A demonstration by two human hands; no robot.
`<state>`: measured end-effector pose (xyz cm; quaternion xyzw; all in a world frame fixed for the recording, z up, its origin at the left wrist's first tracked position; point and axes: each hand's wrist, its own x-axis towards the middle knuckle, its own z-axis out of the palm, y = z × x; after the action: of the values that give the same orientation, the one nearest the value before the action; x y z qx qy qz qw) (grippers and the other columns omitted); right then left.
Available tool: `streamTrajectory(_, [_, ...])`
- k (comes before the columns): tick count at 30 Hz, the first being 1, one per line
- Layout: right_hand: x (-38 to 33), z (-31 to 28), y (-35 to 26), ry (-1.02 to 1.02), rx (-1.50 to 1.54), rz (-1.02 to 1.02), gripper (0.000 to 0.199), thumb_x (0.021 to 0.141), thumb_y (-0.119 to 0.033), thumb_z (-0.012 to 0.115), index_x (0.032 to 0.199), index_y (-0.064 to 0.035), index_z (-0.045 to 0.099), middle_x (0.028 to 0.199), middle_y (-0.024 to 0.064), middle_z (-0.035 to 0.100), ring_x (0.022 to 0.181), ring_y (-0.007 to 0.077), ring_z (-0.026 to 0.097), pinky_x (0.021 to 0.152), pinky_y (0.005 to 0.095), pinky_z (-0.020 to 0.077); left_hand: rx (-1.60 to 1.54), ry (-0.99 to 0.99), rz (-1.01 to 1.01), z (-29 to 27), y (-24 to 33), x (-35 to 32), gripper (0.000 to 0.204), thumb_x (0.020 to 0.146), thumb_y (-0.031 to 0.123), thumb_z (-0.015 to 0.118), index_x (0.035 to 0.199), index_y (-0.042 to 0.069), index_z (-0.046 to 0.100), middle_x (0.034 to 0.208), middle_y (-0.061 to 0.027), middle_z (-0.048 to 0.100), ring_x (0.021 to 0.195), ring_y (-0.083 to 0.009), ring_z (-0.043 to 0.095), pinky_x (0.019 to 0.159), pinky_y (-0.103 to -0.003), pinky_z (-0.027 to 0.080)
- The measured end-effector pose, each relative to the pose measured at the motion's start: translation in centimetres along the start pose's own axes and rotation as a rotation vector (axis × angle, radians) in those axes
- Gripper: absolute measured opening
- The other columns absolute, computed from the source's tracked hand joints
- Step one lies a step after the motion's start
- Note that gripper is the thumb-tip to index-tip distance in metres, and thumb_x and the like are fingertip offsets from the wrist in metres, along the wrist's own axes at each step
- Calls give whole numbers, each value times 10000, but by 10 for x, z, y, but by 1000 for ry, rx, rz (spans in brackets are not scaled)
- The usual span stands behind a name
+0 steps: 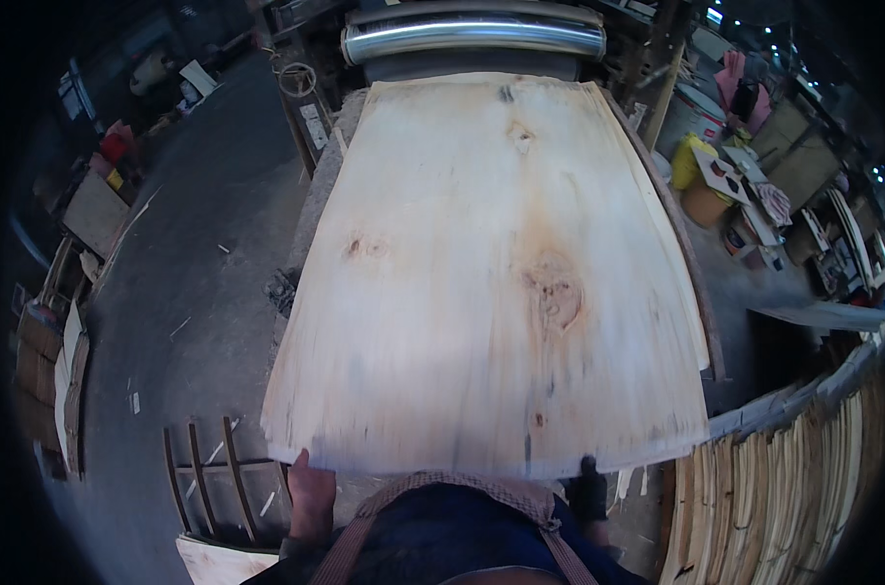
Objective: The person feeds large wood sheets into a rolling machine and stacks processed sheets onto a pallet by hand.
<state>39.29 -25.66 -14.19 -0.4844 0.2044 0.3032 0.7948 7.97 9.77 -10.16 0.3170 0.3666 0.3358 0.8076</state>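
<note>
pinching the near edge of a broad veneer sheet [432, 224] with the left grip [312, 495] close to the left corner, laying a thumb over the top and hiding the fingers underneath. closing the right grip [588, 495] on the same edge, farther in from its own corner, showing mostly as a dark shape and leaving the exact finger placement hard to tell.

probably weighing little for so wide a face, looking thin and likely bending easily, springing back rather than creasing. appearing dry and matte, so probably not slipping much, though perhaps giving splinters. likely risking splits along the lengthwise grain and around the brown knots [556, 291], above all near the large one right of the middle. calling, by the look of it, for holding close to both near corners, setting the hands wide and supporting flat from below, rather than tugging at one spot.

lying across most of a table [323, 185], overlapping another pale layer [691, 322] along the right side, and ending just short of a shiny metal roller [476, 39] at the far end.

looking outward, meeting a dull grey floor [208, 283] on the left, bearing scattered scraps, then a slatted rack [196, 478] at the lower left. crowding the right side with stacked wood strips [774, 487], a yellow bag [689, 164] and a pale bucket [698, 114], fading into dimness beyond.
</note>
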Motion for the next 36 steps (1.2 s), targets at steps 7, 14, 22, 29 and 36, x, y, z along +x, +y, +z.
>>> streamTrajectory(7, [80, 65, -49, 62, -83, -195, 391, 770, -354, 613, 1049, -94, 528, 944, 59, 577, 831, 223, 579, 664, 384, 493, -156, -61, -138, 35, 3, 72, 324, 851, 170, 424, 1131, 8, 441, 1101, -148, 516, 996, -242, 506, 854, -373, 403])
streamTrajectory(14, [46, 76, -50, -239, -334, 399, 462, 825, -497, 437, 779, -55, 564, 617, 84, 555, 622, 242, 585, 600, 382, 504, 1126, 247, 262, 1, 79, 83, 260, 792, 176, 536, 962, -19, 567, 840, -147, 618, 728, -244, 603, 632, -303, 483])
streamTrajectory(22, [22, 194, 21, -550, -555, 379, 375, 855, -316, 490, 1099, -31, 491, 842, 106, 609, 706, 217, 610, 616, 328, 506, 1624, 94, 476, 31, 61, 168, 281, 715, 159, 581, 947, 1, 581, 906, -176, 568, 946, -316, 505, 833, -387, 406])
streamTrajectory(29, [29, 203, 49, -525, -373, 439, 378, 837, -348, 516, 946, 10, 566, 841, 128, 615, 706, 206, 605, 644, 321, 501, 1753, -16, 874, 45, 76, 162, 252, 702, 137, 599, 897, -21, 574, 935, -158, 571, 914, -282, 534, 785, -379, 438])
streamTrajectory(36, [19, 204, 30, -501, -606, 549, 537, 813, -507, 462, 810, 17, 583, 682, 147, 617, 551, 248, 609, 520, 332, 518, 625, -216, -186, 140, 147, 143, 427, 761, 77, 535, 1145, -67, 417, 1021, -161, 549, 920, -231, 556, 779, -333, 468])
